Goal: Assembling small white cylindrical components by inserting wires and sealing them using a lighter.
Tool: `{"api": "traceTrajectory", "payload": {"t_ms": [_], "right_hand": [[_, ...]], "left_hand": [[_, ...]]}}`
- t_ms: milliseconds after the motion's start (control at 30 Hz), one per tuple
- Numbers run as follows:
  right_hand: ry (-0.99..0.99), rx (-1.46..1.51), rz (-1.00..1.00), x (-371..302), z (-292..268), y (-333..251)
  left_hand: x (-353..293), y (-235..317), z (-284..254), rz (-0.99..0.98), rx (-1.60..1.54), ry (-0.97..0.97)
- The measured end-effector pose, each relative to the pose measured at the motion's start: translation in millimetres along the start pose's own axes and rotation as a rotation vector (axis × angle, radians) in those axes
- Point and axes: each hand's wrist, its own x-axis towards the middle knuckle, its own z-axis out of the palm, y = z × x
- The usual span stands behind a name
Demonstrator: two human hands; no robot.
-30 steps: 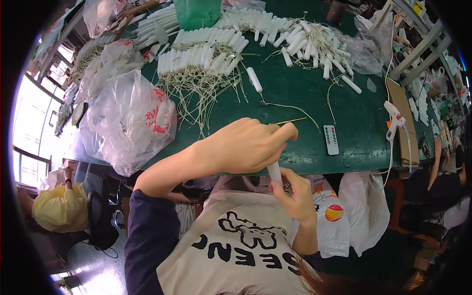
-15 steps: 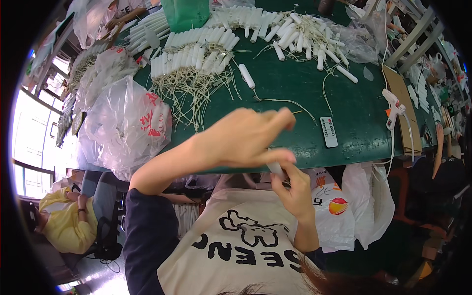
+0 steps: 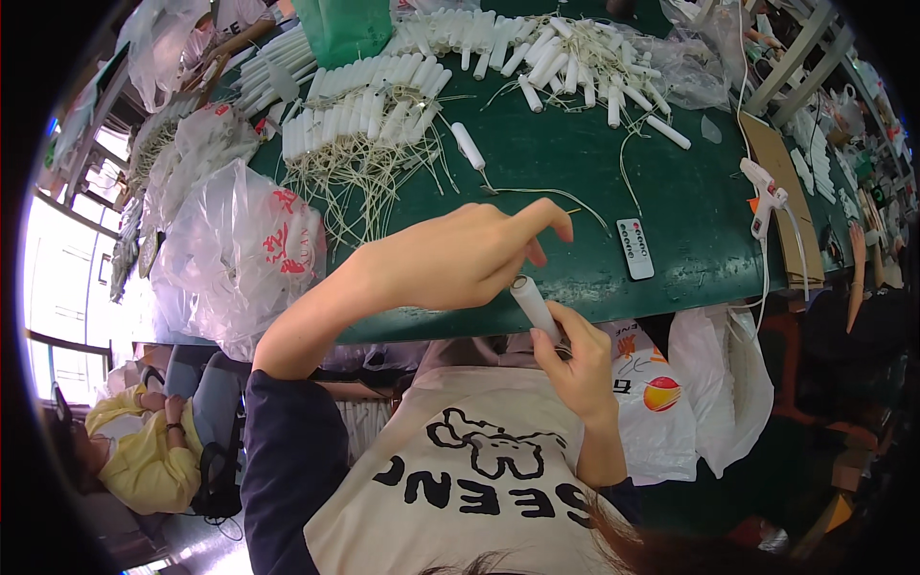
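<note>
Across green table point(image 3: 537, 211), white tubes point(image 3: 364, 110)

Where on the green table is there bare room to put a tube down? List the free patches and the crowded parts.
Bare green table lies between the lone white tube, the small remote and the glue gun, and along the near edge under the left hand. Crowded: the wired tube rows, the far tube heap, the plastic bags.
</note>
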Motion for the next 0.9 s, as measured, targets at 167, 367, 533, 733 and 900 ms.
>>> {"api": "traceTrajectory", "payload": {"t_ms": [167, 367, 533, 733, 900], "right_hand": [[0.008, -0.006, -0.018, 0.5, -1.3, 3.6], [0.011, -0.08, -0.036, 0.4, -1.5, 9.2], [0.063, -0.086, -0.042, -4.0, 1.6, 17.7], [0.041, -0.119, -0.02, -10.7, 2.2, 24.3], [0.046, -0.173, -0.11, -8.6, 0.7, 28.3]], "left_hand": [[7.5, -4.0, 4.9, 0.013, -0.015, 0.018], [8.1, 13.1, 15.9, -0.014, 0.418, -0.086], [17.2, 13.3, 23.3, -0.103, 0.312, -0.044], [24.1, 1.8, 33.4, -0.158, 0.371, -0.203], [33.5, 8.2, 33.6, -0.189, 0.426, -0.364]]}}
